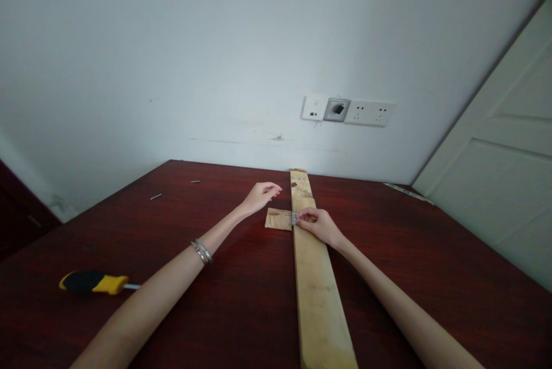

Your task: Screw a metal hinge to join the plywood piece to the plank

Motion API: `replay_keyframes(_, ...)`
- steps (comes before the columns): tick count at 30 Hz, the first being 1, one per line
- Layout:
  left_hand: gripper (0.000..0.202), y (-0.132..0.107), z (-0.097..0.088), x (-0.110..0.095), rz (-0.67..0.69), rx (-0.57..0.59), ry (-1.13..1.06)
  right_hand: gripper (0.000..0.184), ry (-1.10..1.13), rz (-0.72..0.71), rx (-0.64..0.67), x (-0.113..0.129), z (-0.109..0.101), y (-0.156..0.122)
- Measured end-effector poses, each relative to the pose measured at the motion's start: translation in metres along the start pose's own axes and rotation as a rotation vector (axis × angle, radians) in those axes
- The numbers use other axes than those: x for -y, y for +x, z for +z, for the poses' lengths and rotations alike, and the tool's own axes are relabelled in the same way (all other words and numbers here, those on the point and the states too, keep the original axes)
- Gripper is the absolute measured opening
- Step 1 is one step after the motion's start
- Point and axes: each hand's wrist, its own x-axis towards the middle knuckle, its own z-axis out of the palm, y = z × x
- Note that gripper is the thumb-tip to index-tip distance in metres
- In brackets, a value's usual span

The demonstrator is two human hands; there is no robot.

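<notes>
A long wooden plank (321, 294) lies lengthwise on the dark red table, and a small wooden piece (278, 219) butts against its left side. Where the two meet sits a small silver metal hinge (295, 218). My right hand (321, 225) rests over the plank with thumb and fingers pinched on the hinge's right side. Up and to the left of the small wooden piece, my left hand (259, 198) hovers above the table, its fingertips drawn together. Whatever may be between those fingertips is too small to make out.
A yellow and black screwdriver (95, 283) lies at the left, its shaft partly behind my left forearm. Two small screw-like metal pieces (156, 196) are on the table's far left. A thin strip (409, 192) lies at the far right edge. Behind stands a wall with sockets (366, 113).
</notes>
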Motion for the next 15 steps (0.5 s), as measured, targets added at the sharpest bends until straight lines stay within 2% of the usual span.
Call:
replay_keyframes(7,0.033,-0.0007,-0.0001,0.0009,0.000,0.009,0.006,0.023,-0.041,0.009,0.016,-0.0041,0.0003,0.0007)
replay_keyframes(15,0.031,-0.0020,-0.0005,-0.0015,-0.020,0.016,0.010,0.018,-0.123,-0.030,0.016,-0.0002,0.0006,-0.0004)
